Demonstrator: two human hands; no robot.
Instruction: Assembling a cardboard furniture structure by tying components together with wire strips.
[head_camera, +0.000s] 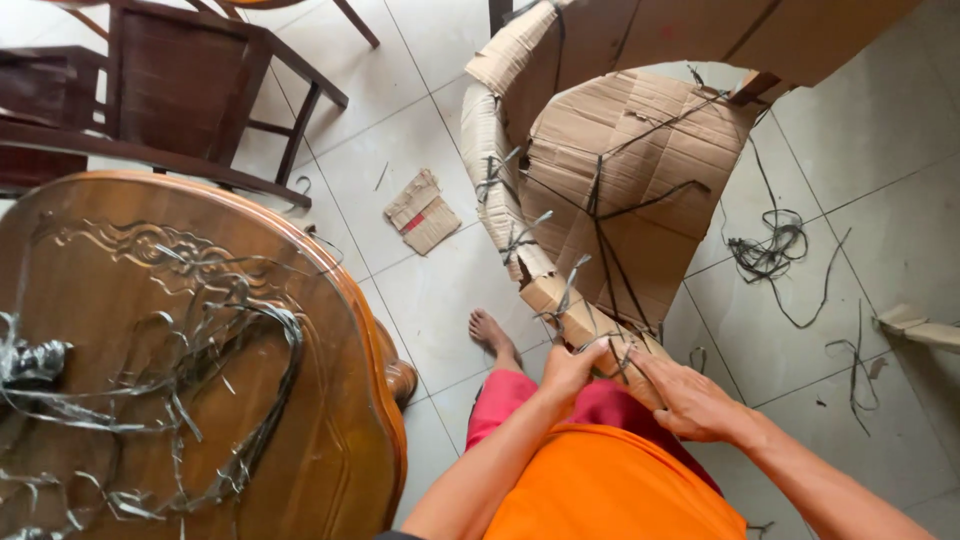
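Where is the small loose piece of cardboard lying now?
The small cardboard piece lies flat on the tiled floor, upper middle of the head view, between the wooden chair on its left and the big cardboard frame on its right.

1. Curved cardboard form (640, 190), far right: matt brown corrugated paper, creased and rough.
2. Dark straps (600, 215) across it: thin, flat, plastic-looking.
3. Round bench (330, 430), near left: glossy carved brown wood, under loose shiny grey strips (190, 370).
4. Floor (440, 300): smooth, pale, slightly glossy tiles.
5. Chair (180, 90), far left: dark wood.
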